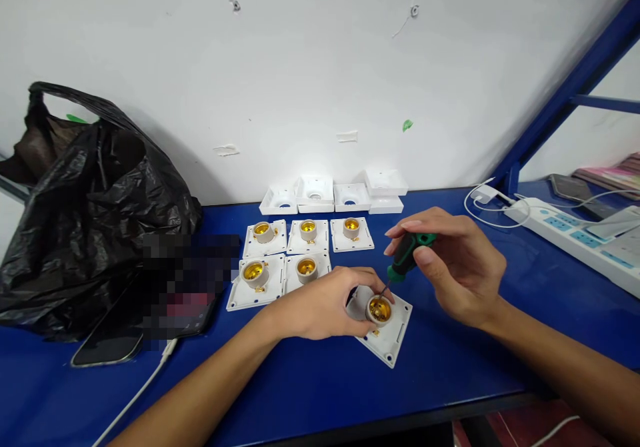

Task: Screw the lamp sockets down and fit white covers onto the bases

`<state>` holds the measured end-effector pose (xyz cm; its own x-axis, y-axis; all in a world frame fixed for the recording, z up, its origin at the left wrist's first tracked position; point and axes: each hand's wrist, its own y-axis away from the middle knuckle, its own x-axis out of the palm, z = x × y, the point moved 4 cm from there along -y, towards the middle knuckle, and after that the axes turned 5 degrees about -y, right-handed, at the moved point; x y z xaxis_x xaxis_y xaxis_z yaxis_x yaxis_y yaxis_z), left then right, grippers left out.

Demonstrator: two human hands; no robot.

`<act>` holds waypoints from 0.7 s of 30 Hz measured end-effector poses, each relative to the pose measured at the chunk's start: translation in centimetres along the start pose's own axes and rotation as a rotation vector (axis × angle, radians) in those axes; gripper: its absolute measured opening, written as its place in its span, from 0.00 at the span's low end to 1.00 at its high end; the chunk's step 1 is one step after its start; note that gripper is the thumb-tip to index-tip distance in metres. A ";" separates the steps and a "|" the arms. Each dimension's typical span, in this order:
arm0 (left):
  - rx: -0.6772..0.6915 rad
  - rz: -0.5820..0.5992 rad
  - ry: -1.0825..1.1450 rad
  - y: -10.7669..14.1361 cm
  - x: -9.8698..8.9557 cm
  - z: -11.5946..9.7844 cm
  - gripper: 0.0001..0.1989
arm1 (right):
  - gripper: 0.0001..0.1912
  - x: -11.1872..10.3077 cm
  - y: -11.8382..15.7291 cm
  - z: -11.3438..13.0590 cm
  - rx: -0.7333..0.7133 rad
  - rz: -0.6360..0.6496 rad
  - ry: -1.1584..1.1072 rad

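Note:
A white square lamp holder with a brass-lined round socket lies on the blue table, turned at an angle. My left hand grips its socket between thumb and fingers, hiding part of the plate. In my right hand is a screwdriver with a green and black handle, held between thumb and fingers. Its shaft slants down to the left, and the tip is inside the socket, where the exact contact is too small to see. Several similar lamp holders sit in two rows beyond my left hand.
Several white square covers are stacked against the wall. A black plastic bag fills the left side, with a phone and a white cable before it. A white power strip lies at right, near a blue frame.

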<state>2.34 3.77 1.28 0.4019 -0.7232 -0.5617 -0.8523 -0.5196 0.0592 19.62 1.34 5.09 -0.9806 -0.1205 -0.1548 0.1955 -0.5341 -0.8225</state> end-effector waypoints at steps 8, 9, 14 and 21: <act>0.003 0.001 0.008 -0.1 0.1 0.0 0.17 | 0.24 0.3 0.0 -0.2 -0.027 0.066 -0.003; 0.003 0.002 0.016 -0.1 0.0 0.0 0.17 | 0.23 0.2 0.0 -0.1 -0.033 0.058 -0.004; -0.010 -0.001 0.025 0.0 -0.1 0.1 0.17 | 0.22 0.3 -0.1 -0.1 -0.040 0.058 0.015; -0.024 0.008 0.020 -0.1 -0.1 -0.1 0.16 | 0.27 0.0 0.5 -0.4 -0.077 0.051 0.089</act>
<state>2.43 3.90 1.40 0.4019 -0.7361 -0.5447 -0.8473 -0.5245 0.0837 19.68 1.46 4.48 -0.9676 -0.0694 -0.2429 0.2469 -0.4631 -0.8512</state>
